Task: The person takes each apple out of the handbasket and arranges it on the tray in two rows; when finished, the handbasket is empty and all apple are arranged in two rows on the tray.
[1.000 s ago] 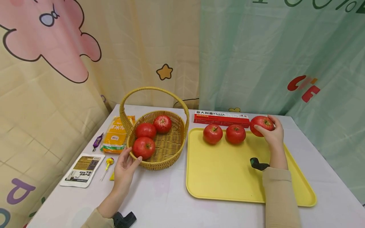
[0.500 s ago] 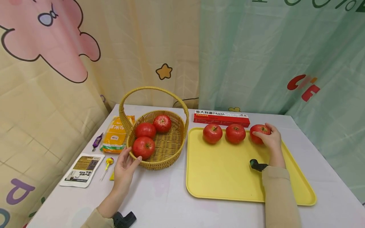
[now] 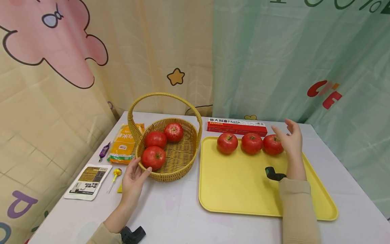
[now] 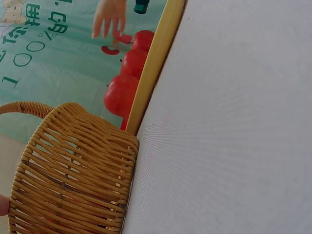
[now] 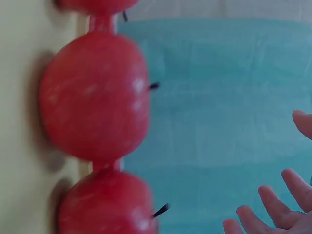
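My left hand (image 3: 132, 176) holds the near left rim of a wicker basket (image 3: 179, 174), thumb and fingertips at the rim. Three red apples (image 3: 153, 158) lie in it; in the left wrist view the basket (image 4: 73, 175) shows from the side, with one fingertip at the frame's left edge. My right hand (image 3: 292, 144) is raised with fingers spread, just right of and above the rightmost apple (image 3: 272, 145) on the yellow tray (image 3: 237, 183). Beside that apple stand a middle apple (image 3: 251, 143) and a left apple (image 3: 227, 143). In the right wrist view the hand (image 5: 282, 212) holds nothing.
A red and white pasta box (image 3: 237, 127) lies behind the tray. Left of the basket are a yellow food packet (image 3: 122, 145), a purple wrapped candy (image 3: 104, 151), a lollipop (image 3: 116, 173) and a white pouch (image 3: 88, 182). Curtains hang behind the table.
My right hand has lowered an apple to the tray's far right, let it go beside the other two, and risen away from it. The left hand has stayed at the basket.
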A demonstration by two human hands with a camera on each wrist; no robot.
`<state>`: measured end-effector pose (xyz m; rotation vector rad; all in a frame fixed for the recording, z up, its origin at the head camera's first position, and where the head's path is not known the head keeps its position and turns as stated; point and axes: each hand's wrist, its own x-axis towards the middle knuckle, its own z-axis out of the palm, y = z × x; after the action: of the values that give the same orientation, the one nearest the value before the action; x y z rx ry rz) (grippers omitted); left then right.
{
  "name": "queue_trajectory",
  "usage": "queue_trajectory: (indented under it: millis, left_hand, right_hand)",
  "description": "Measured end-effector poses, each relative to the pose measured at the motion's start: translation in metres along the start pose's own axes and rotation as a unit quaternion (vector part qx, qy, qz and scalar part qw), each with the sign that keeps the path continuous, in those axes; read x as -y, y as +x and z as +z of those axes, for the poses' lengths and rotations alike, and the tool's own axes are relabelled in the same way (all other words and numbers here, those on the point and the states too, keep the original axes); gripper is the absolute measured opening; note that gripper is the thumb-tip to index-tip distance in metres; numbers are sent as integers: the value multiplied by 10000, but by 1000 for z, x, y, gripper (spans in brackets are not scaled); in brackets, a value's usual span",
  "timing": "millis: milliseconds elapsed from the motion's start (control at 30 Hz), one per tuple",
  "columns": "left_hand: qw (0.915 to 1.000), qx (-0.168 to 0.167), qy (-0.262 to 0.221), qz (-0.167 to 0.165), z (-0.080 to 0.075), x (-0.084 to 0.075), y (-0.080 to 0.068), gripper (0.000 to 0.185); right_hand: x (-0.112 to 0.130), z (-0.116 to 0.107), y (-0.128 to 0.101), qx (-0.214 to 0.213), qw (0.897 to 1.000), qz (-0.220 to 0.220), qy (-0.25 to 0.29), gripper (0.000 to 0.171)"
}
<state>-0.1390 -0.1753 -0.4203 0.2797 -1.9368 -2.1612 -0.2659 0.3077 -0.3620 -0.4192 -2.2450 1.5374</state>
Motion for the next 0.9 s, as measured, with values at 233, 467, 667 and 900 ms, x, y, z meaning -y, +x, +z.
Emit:
queue_trajectory:
  millis: [233, 467, 667, 900]
  left_hand:
    - [10000, -24, 46, 10, 0, 0, 1, 61]
    - [9999, -88, 63, -69, -1, 1, 1, 61]
    - [9999, -108, 112, -63, 0, 1, 1, 60]
    - [10000, -27, 87, -5, 0, -1, 0, 61]
  right_hand:
    - [65, 28, -48, 472, 9840, -1218, 1216, 53]
    - [107, 74, -91, 1195, 9402, -2214, 2296, 39]
    - [122, 118, -117, 1944, 9068, -2639, 2653, 39]
    - [121, 168, -135, 2828, 8938, -2697, 2198, 36]
